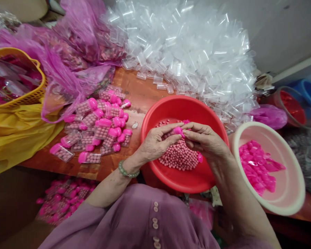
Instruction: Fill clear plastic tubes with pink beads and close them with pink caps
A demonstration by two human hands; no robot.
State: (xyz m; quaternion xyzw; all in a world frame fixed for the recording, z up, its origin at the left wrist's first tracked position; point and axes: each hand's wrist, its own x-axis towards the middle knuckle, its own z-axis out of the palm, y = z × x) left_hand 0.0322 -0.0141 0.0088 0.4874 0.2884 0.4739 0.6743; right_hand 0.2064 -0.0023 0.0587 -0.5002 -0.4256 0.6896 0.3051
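Over a red basin (184,185) holding small pink beads (181,155), my two hands meet around a bright pink cap (178,131). My left hand (159,140) has its fingers closed on the cap from the left; whatever lies behind the fingers is mostly hidden. From the right, my right hand (206,138) pinches the same cap with thumb and fingertips. Another pink cap (199,157) sits in the basin by my right hand. Left of the basin, clear containers with pink caps (102,128) are filled with beads and piled on the wooden table (134,90).
A big heap of clear empty containers (186,48) covers the back. At the right stands a white basin (291,186) with pink caps. Purple bags (77,31), a yellow basket (28,100) and yellow cloth (20,135) lie left. More filled containers (64,197) are below the table.
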